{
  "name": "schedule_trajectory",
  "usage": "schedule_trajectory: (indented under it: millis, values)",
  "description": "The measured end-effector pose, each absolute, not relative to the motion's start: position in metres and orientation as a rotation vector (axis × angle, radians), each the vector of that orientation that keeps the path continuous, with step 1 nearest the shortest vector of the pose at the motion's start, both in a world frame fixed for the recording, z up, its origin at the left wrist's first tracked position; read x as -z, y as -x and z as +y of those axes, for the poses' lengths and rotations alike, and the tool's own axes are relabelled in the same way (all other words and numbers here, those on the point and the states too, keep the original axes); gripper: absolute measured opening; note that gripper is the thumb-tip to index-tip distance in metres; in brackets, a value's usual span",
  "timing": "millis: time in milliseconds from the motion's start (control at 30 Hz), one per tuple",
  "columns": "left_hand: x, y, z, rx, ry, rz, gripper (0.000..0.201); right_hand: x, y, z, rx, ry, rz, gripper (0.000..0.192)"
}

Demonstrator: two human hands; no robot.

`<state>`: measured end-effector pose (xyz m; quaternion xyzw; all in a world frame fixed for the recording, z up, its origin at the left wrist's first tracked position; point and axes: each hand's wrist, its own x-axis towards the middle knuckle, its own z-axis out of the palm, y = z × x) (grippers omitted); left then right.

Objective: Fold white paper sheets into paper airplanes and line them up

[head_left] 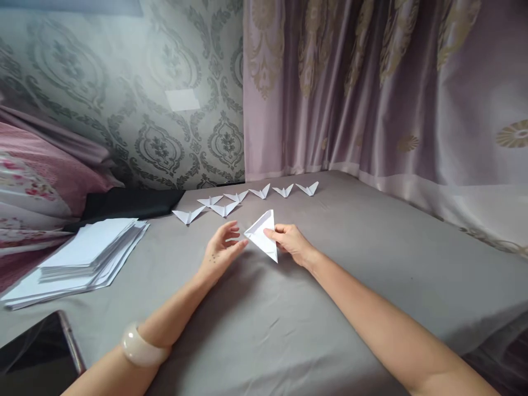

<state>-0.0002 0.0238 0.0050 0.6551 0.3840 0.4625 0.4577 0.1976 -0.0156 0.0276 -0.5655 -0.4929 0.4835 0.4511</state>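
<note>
A sheet of white paper folded into a triangle [260,237] is held up over the grey cloth, tilted, with one point toward the left. My right hand [291,242] pinches its right edge, thumb on the near face and fingers behind. My left hand [225,245] is just left of the paper, apart from it, fingers spread and curved with nothing in them. Beyond both hands, several folded white paper shapes with raised wings stand on the cloth, among them a folded paper bird [188,214] at the left and another winged paper [308,188] at the right.
On the left lies a stack of white paper [88,247], with a black cloth [132,206] behind it. A dark-screened phone or tablet [39,355] is at the lower left. Purple curtains [330,110] hang along the right side of the grey-covered surface [371,258].
</note>
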Motion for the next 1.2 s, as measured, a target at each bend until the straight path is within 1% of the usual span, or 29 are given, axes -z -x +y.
schedule_trajectory:
  millis: [33, 67, 133, 267, 333, 400, 533, 667, 833, 967, 1200]
  values:
    - [-0.008, -0.001, 0.021, -1.159, -1.457, 0.930, 0.058, -0.028, -0.195, -0.017, -1.182, 1.329, -1.160, 0.039]
    - [-0.011, -0.001, 0.018, -1.142, -1.328, 0.901, 0.056, -0.028, -0.192, -0.017, -1.175, 1.263, -1.104, 0.042]
    - [-0.016, -0.004, 0.012, -1.072, -1.171, 0.819, 0.047, -0.026, -0.186, -0.019, -1.165, 1.173, -1.038, 0.044]
    - [-0.018, -0.008, 0.003, -1.066, -1.089, 0.763, 0.029, -0.023, -0.173, -0.025, -1.127, 1.143, -1.042, 0.038]
    - [-0.017, -0.009, 0.002, -1.100, -1.065, 0.775, 0.024, -0.026, -0.172, -0.029, -1.141, 1.121, -1.063, 0.033]
    - [-0.018, -0.008, 0.001, -1.098, -1.043, 0.776, 0.022, -0.030, -0.173, -0.031, -1.241, 1.039, -1.092, 0.029]
    - [-0.023, -0.008, -0.004, -0.990, -1.073, 0.750, 0.020, -0.038, -0.179, -0.032, -1.548, 0.840, -0.998, 0.038]
    - [-0.027, -0.011, -0.013, -0.908, -1.151, 0.777, 0.023, -0.036, -0.176, -0.031, -1.650, 0.877, -0.785, 0.038]
    - [-0.026, -0.012, -0.013, -0.922, -1.140, 0.829, 0.025, -0.028, -0.171, -0.030, -1.542, 1.007, -0.766, 0.034]
    - [-0.025, -0.010, -0.010, -0.912, -1.091, 0.837, 0.025, -0.027, -0.171, -0.031, -1.416, 1.031, -0.828, 0.032]
    - [-0.026, -0.009, -0.009, -0.936, -1.058, 0.863, 0.023, -0.031, -0.170, -0.034, -1.249, 1.120, -1.062, 0.030]
